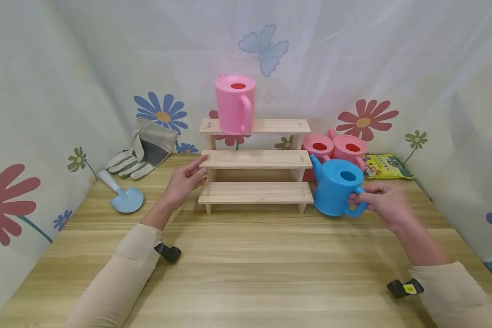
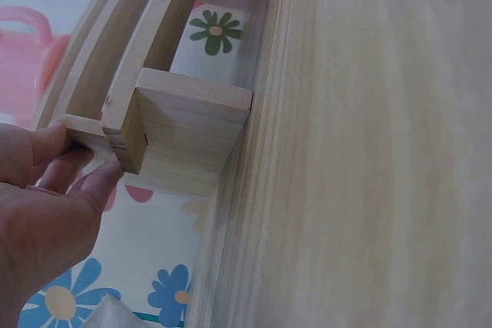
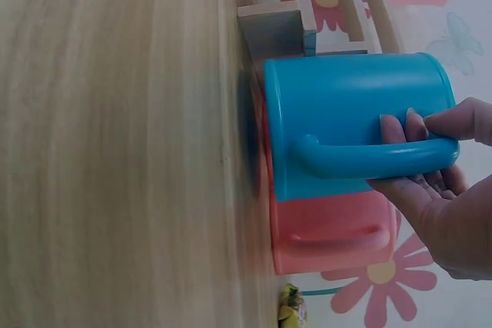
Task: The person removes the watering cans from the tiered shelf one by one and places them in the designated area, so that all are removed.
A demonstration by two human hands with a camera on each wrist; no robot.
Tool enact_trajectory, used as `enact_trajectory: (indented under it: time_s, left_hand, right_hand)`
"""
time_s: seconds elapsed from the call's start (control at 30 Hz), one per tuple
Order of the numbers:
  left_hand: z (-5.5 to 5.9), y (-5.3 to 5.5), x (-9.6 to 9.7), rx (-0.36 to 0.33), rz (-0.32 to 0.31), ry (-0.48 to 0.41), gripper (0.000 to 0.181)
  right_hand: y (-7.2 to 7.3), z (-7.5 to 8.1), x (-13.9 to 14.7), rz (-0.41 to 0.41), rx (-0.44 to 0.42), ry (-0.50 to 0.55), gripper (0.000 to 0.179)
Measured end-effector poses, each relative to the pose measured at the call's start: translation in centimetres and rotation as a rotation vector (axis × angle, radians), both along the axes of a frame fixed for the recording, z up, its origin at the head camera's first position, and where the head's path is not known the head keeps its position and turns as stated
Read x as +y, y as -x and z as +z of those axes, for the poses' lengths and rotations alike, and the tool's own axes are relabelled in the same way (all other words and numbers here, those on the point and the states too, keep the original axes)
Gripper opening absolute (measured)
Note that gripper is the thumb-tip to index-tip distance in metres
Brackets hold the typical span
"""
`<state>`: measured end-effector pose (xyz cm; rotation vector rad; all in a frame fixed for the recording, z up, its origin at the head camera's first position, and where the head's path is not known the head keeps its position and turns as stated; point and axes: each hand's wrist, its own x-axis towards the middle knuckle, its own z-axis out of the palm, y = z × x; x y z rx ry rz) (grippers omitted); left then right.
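My right hand (image 1: pixel 387 205) grips the handle of a blue watering can (image 1: pixel 332 193), which is upright at the right end of a three-tier wooden stand (image 1: pixel 256 193). In the right wrist view the can's base shows a shadowed gap from the table, and its handle (image 3: pixel 369 160) lies between thumb and fingers. At the stand's left end, my left hand (image 1: pixel 182 182) pinches the end of the middle step, thumb on top and fingers beneath in the left wrist view. A pink watering can (image 1: pixel 229 107) stands on the top step, toward its left.
Two more pink watering cans (image 1: pixel 317 139) stand behind the blue one, beside a yellow packet (image 1: pixel 387 166). At the left lie grey-and-white gloves (image 1: pixel 145 148) and a light blue hand trowel (image 1: pixel 127 199). A flower-printed curtain (image 1: pixel 324 54) surrounds the wooden table (image 1: pixel 250 273).
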<state>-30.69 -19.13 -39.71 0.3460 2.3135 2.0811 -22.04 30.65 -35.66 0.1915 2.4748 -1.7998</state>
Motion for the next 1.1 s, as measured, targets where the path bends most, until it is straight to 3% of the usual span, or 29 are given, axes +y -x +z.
enact_trajectory:
  time_s: [0.43,0.73,1.1]
  left_hand:
    - [0.2,0.3,0.0,-0.006,-0.013,-0.013,0.052]
    - [0.0,0.1,-0.1,-0.006,-0.007,-0.014,0.052]
    - [-0.2,0.1,-0.1,-0.005,-0.004,-0.014,0.052]
  right_hand:
    - [0.5,-0.7,-0.7,0.019,-0.051,-0.01,0.041]
    - [0.8,-1.2,-0.6,0.096,-0.03,0.025,0.046]
    - [0.3,-1.3,-1.0,0.125,-0.029,-0.044,0.048]
